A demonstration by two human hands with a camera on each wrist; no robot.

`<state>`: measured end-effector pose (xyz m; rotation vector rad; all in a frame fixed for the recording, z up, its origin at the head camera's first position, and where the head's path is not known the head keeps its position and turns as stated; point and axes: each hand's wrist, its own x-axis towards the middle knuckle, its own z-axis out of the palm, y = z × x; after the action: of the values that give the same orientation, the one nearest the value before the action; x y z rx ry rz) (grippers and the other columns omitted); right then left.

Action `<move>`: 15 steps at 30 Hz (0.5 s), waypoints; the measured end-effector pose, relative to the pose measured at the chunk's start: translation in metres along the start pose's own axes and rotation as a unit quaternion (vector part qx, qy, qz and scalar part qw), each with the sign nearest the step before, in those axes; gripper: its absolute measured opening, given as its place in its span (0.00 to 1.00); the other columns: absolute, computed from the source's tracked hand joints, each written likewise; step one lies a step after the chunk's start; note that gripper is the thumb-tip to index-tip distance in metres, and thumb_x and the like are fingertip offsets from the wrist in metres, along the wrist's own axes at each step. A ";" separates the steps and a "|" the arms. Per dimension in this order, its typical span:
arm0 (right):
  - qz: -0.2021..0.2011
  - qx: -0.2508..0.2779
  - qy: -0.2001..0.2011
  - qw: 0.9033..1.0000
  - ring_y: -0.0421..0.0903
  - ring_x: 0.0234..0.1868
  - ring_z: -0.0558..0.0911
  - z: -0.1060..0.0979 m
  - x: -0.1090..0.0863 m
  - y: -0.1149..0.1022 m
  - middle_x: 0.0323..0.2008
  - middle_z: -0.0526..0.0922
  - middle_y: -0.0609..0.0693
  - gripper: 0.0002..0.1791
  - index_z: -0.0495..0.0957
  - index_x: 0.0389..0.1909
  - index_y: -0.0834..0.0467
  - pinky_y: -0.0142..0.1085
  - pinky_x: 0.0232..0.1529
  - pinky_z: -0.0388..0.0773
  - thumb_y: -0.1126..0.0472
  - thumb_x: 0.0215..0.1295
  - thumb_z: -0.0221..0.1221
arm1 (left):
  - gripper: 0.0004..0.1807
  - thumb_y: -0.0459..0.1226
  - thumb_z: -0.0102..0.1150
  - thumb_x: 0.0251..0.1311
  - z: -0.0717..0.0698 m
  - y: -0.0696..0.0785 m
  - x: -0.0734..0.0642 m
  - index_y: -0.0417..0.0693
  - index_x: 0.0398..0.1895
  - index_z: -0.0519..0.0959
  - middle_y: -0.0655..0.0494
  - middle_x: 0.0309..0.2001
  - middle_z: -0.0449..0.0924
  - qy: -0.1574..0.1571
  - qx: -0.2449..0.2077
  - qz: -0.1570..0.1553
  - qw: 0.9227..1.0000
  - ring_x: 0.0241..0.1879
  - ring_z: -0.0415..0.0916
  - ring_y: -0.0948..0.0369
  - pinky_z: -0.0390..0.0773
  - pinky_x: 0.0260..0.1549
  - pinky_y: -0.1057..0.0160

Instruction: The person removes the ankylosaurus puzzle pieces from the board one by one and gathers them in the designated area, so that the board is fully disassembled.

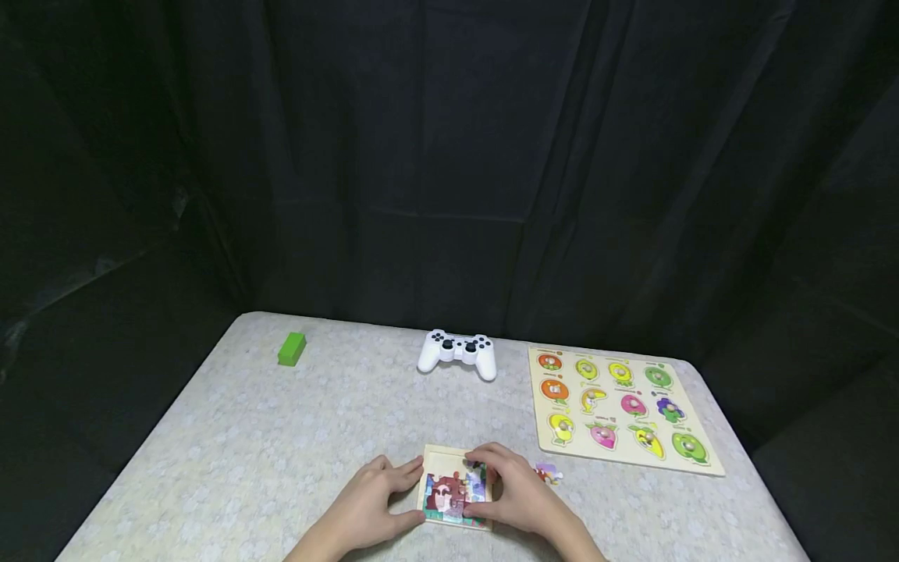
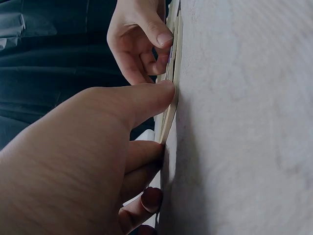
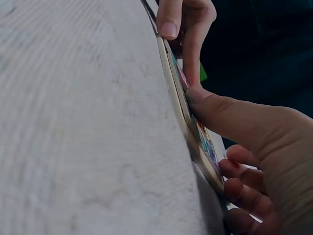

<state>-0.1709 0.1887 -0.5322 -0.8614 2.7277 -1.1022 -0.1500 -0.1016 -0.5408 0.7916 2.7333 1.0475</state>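
The head view shows the puzzle tray [image 1: 441, 456] from above, the wrist views nearly edge-on, on the table [image 1: 337, 421]. The left hand [image 1: 372, 503] touches its edge, fingers extended — the right hand [image 1: 521, 492] arches over it, pinch unclear. The fruit board [image 1: 573, 402] bears labels too small to read.

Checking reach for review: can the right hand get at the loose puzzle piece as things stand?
Probably yes: the loose puzzle piece lies close beside the right hand, nothing seen on top, though that hand is busy at the puzzle tray.

left hand [image 1: 371, 501] opposite right hand [image 1: 518, 493]
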 end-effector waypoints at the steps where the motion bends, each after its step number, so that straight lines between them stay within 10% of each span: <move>1: 0.003 0.000 0.001 1.000 0.33 0.35 0.75 0.000 0.000 0.000 0.54 0.83 0.43 0.35 0.82 0.61 0.56 0.29 0.35 0.74 0.45 0.56 0.80 | 0.37 0.55 0.76 0.58 0.000 0.000 0.000 0.45 0.67 0.82 0.58 0.73 0.75 0.000 0.000 0.000 1.000 0.31 0.60 0.71 0.65 0.29 0.72; 15: 0.052 -0.019 0.030 0.998 0.32 0.27 0.71 0.001 0.008 -0.004 0.45 0.84 0.45 0.19 0.87 0.50 0.57 0.30 0.30 0.70 0.55 0.61 0.77 | 0.39 0.55 0.76 0.59 -0.002 0.002 0.000 0.44 0.68 0.81 0.55 0.73 0.75 -0.003 0.017 0.006 1.000 0.33 0.62 0.71 0.70 0.35 0.72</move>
<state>-0.1751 0.1819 -0.5288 -0.6918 2.8147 -1.0771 -0.1499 -0.1015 -0.5377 0.8158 2.7511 1.0013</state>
